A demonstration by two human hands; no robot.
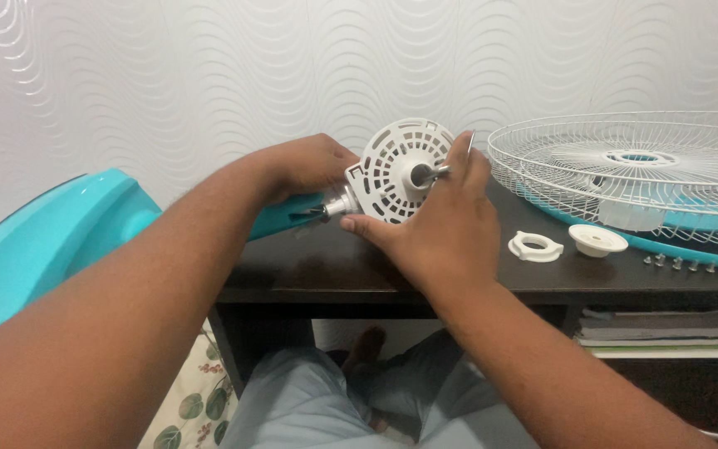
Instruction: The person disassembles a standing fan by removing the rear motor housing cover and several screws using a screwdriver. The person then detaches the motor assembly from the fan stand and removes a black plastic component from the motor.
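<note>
Both forearms fill the bottom of the view, over my lap in grey trousers [309, 407]. My left hand [309, 165] is clenched around the turquoise fan neck [286, 214], gripping it just behind the white motor housing disc [392, 166]. My right hand [446, 220] grasps that disc from the front: thumb on its lower rim, fingers curled by the metal shaft [435, 172] at the centre. Disc stands upright on its edge, slotted face toward me, above the near-left part of the dark table [326, 270]. A thin metal tool tip [470, 140] pokes up past my right fingers; can't tell what it is. Turquoise fan base [35, 241] sits far left, off the table edge. White wire fan guard [633, 170] lies flat on the right of the table, over a turquoise blade piece [691, 220]. Near my right hand: white ring nut [535, 246] and white cap [597, 239], side by side, apart. Small screws [679, 264] in a row further right. Folded cloths [662, 333] stacked on the shelf under the table.
</note>
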